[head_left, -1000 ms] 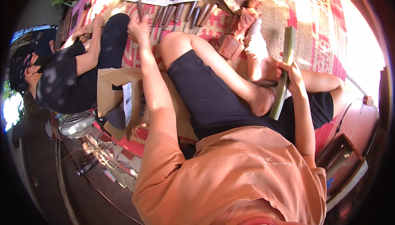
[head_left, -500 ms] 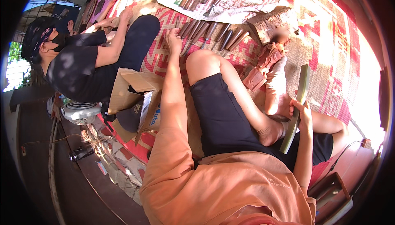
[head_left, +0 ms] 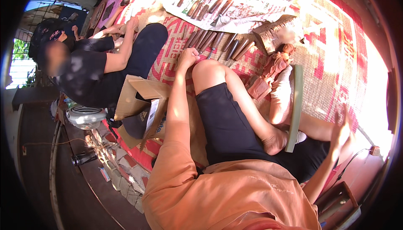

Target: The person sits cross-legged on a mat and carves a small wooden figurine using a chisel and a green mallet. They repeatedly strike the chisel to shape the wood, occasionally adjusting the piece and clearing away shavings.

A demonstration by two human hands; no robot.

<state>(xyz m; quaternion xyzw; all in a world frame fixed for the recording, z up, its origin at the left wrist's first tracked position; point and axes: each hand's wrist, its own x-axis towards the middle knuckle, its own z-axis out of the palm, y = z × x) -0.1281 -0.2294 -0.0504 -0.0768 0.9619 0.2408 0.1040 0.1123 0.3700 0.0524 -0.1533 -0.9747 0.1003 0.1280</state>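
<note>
My left hand (head_left: 189,56) is closed beside my raised knee, close to a row of wooden-handled carving chisels (head_left: 205,41) on the mat. What it holds, if anything, is hidden. Over my right thigh, my right hand (head_left: 343,131) is lifted with its fingers spread, a little smeared by motion. A long, flat green bar (head_left: 296,108) stands tilted against my lower legs and foot, apart from both hands. Just left of the bar's upper end lies a reddish carved wooden figure (head_left: 277,68), near a rough brown piece of wood (head_left: 270,30).
More chisels (head_left: 203,9) lie on a printed sheet (head_left: 247,18) over the red and straw mat (head_left: 323,62). To my left are an open cardboard box (head_left: 131,95) and a white fan (head_left: 86,116). A co-worker in dark clothes (head_left: 84,68) sits beyond them.
My right hand has let go of the green bar and moved right, opening. The bar stands more upright. My left hand has drawn back toward my knee and closed.
</note>
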